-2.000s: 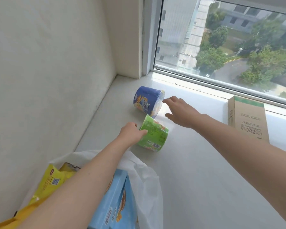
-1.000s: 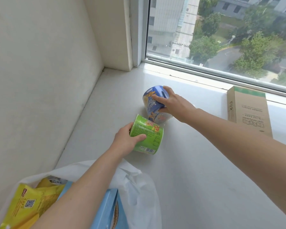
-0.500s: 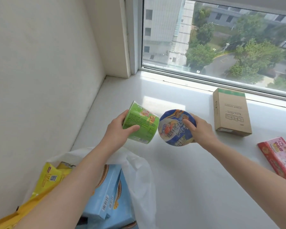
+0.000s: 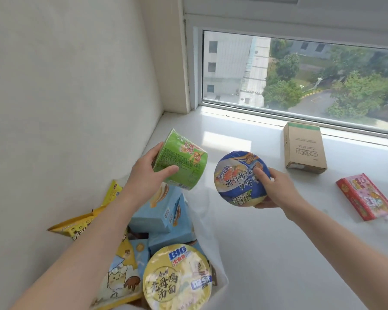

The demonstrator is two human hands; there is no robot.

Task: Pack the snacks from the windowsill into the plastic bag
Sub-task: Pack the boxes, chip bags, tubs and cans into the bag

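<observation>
White windowsill below a window; brown cardboard box at one o'clock, red-and-pink flat packet at three, filled white plastic bag at seven. Grips tilted green noodle cup in left hand above bag; holds blue round noodle bowl in right hand, fingers curled round rim.

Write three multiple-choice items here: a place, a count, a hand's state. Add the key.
1. Where is the brown box?
A. in the left hand
B. atop the blue cup
C. on the windowsill

2. How many cups do the hands hold?
A. one
B. two
C. three

3. The left hand is
A. gripping the green cup
B. open, empty
C. resting on the brown box

Key: 1 C, it lies flat on the windowsill. 2 B, green cup in the left hand, blue cup in the right hand. 3 A, fingers and thumb curl round it.
</observation>
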